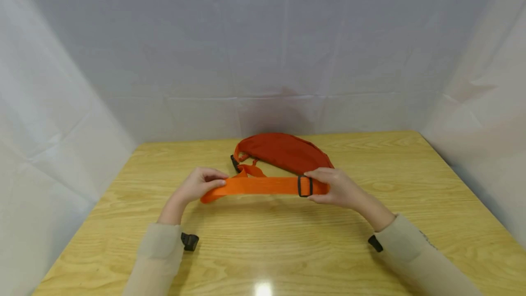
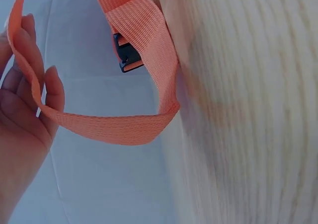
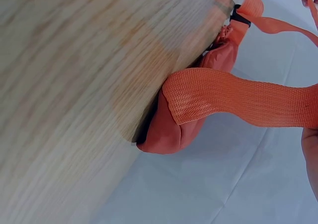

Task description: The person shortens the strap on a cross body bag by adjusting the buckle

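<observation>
Left hand, grip closed around the looped end of a flat orange woven-nylon strap; the left wrist view shows the webbing wrapped over curled fingers. Right hand, grip pinching the same strap just beside its black plastic slide adjuster. The strap is stretched level between the two hands, slightly above the pale wood-grain bench. It belongs to a rust-red fabric waist bag, which lies closed on the bench directly behind the strap; its contents cannot be seen. A black plastic buckle sits at the bag's left end. Both forearms, in beige sleeves, reach forward from the near edge of the bench. White sheeting stands behind the bag.
</observation>
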The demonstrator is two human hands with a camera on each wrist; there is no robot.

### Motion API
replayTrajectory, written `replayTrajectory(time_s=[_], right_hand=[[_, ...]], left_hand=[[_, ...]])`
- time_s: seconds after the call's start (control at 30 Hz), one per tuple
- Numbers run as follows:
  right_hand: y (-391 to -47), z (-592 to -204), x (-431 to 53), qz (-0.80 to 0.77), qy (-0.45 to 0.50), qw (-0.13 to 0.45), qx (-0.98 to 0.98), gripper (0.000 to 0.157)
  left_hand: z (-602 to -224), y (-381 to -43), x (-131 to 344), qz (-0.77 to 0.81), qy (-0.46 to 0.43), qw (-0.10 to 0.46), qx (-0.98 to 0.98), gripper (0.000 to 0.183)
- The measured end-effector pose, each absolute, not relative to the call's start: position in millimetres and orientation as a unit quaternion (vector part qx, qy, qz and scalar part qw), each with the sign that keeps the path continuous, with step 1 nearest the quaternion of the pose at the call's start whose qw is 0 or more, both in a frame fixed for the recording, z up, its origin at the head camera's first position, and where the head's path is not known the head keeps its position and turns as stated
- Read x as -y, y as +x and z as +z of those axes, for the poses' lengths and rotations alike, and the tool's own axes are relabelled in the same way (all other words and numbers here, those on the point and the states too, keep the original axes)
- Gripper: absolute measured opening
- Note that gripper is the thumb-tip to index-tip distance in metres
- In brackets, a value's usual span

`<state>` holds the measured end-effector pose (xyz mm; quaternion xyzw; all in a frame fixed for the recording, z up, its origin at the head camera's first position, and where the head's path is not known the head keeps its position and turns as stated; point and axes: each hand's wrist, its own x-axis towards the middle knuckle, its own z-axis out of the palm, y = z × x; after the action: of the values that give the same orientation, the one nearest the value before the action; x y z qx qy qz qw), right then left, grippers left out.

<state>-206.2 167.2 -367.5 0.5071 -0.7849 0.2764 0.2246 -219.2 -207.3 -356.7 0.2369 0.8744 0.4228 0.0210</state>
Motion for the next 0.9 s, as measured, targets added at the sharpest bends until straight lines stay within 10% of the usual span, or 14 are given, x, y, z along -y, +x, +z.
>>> replayTrajectory(time_s=[0.9], right_hand=[[-205.5,-367.9,-155.1,0.297,0.521,0.242,0.763,0.053]], left_hand=[[-354.1,-203.7,110.1,0.353,0.390,-0.146,-0.838,0.050]])
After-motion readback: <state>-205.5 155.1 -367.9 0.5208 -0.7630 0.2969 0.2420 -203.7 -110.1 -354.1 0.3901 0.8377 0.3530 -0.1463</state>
